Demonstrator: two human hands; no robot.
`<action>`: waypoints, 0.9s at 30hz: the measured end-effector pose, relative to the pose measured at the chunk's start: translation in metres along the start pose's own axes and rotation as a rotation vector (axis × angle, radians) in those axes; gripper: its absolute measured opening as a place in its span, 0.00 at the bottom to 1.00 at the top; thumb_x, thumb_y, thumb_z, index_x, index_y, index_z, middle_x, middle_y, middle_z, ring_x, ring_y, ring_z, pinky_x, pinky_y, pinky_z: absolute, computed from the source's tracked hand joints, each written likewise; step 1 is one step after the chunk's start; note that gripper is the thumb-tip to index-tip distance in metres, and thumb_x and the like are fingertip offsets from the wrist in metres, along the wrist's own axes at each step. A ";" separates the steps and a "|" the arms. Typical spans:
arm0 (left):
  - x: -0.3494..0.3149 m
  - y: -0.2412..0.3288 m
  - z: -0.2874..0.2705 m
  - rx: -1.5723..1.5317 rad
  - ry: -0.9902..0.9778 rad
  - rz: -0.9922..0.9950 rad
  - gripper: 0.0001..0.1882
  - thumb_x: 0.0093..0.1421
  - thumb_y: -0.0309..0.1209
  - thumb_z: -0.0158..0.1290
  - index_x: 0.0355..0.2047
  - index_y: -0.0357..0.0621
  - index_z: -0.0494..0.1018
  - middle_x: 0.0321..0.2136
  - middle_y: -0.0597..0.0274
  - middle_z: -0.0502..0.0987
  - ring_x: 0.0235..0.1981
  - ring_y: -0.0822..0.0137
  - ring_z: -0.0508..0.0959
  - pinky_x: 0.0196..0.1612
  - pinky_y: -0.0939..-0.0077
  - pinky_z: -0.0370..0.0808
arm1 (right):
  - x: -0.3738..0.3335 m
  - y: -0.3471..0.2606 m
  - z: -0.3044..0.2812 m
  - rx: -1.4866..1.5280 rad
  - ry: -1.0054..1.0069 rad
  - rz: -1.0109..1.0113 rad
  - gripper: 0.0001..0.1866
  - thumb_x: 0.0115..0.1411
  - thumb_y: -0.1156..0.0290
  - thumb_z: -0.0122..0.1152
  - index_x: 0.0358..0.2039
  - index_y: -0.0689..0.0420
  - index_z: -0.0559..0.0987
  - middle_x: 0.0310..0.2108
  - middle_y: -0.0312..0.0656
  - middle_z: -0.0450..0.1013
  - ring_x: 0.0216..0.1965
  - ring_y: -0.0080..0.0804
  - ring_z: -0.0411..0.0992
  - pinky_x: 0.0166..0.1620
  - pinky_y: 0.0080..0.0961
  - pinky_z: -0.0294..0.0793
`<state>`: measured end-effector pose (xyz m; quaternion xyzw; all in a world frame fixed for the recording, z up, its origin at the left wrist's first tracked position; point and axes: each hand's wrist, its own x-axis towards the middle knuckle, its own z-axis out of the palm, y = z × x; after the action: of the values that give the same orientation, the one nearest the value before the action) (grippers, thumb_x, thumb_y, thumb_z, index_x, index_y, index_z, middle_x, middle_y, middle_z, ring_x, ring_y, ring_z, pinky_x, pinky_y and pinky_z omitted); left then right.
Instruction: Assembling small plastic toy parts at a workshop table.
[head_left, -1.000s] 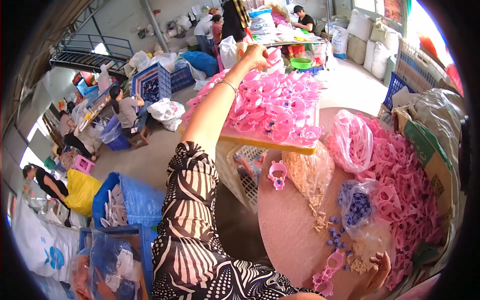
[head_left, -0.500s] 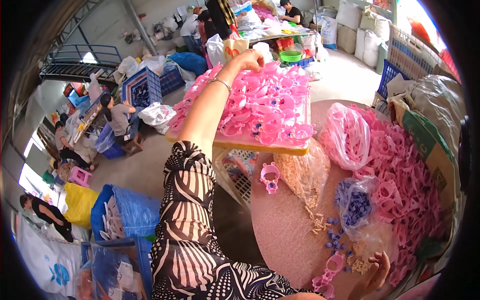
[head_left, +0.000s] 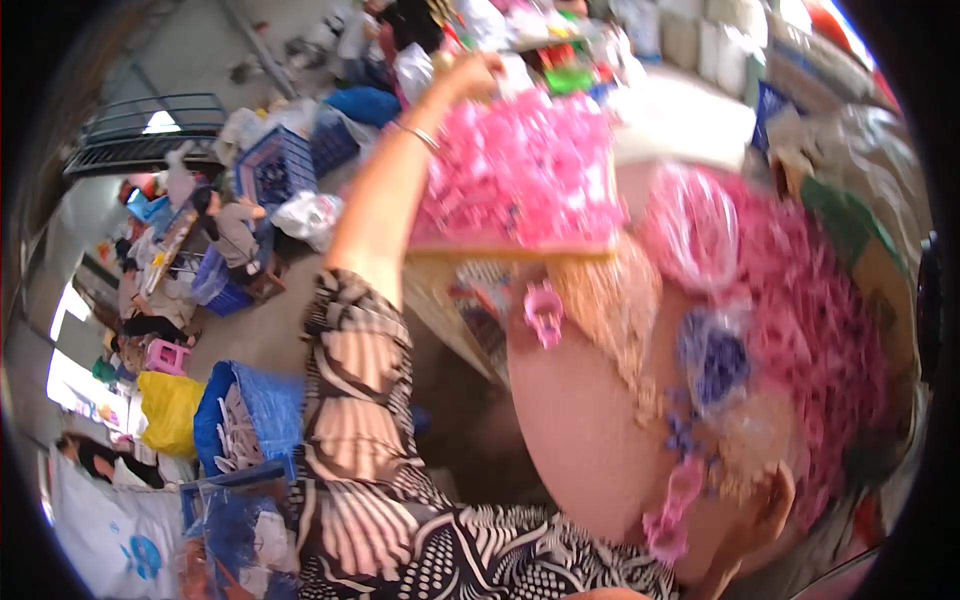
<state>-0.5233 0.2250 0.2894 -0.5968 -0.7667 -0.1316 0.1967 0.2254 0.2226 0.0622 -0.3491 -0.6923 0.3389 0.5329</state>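
My left arm reaches far forward over a small raised table (head_left: 520, 252) heaped with pink plastic ring-shaped pieces (head_left: 520, 170). At the far left of that heap is my left hand (head_left: 468, 76), its fingers bent downward and smeared by motion. Whether it holds a piece cannot be made out. Low at the right, my right hand (head_left: 768, 515) hovers by the round table (head_left: 580, 420), fingers loosely apart and nothing visible in them. Beside it lie joined pink pieces (head_left: 672, 510), small blue parts (head_left: 684, 432) and beige pegs (head_left: 738, 475).
One pink piece (head_left: 545, 315) lies near the round table's left edge. A bag of beige pegs (head_left: 610, 310), a bag of blue parts (head_left: 715, 360) and a large pink pile (head_left: 810, 340) cover its far and right side. Crates (head_left: 275, 170) and a seated co-worker (head_left: 235, 230) are at left.
The whole view has shifted and blurred. My left hand has moved further out toward the heap's far left edge. My right hand has risen slightly, still beside the joined pink pieces.
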 end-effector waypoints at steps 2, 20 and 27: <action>0.029 0.063 -0.020 -0.087 -0.219 0.061 0.13 0.44 0.33 0.60 0.32 0.45 0.81 0.22 0.56 0.80 0.23 0.68 0.78 0.28 0.69 0.74 | -0.002 -0.026 -0.004 -0.134 0.075 0.033 0.15 0.66 0.78 0.50 0.52 0.63 0.73 0.47 0.41 0.73 0.46 0.28 0.71 0.49 0.20 0.70; -0.343 0.449 0.065 -0.808 0.001 0.413 0.17 0.50 0.16 0.54 0.41 0.41 0.77 0.36 0.51 0.81 0.35 0.54 0.82 0.37 0.65 0.79 | -0.058 -0.034 -0.062 -0.580 -0.064 -0.210 0.11 0.55 0.83 0.60 0.39 0.59 0.81 0.35 0.40 0.78 0.37 0.31 0.75 0.43 0.24 0.72; -0.383 0.555 0.087 -0.885 0.066 -0.070 0.16 0.52 0.25 0.63 0.40 0.38 0.72 0.33 0.54 0.77 0.32 0.59 0.78 0.34 0.69 0.76 | -0.060 0.005 -0.031 -0.629 -0.159 -0.141 0.09 0.53 0.79 0.62 0.37 0.58 0.81 0.33 0.44 0.77 0.37 0.41 0.75 0.42 0.29 0.73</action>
<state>0.0809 0.0728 0.0182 -0.5927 -0.6496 -0.4726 -0.0581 0.2673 0.1772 0.0338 -0.4203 -0.8250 0.0968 0.3653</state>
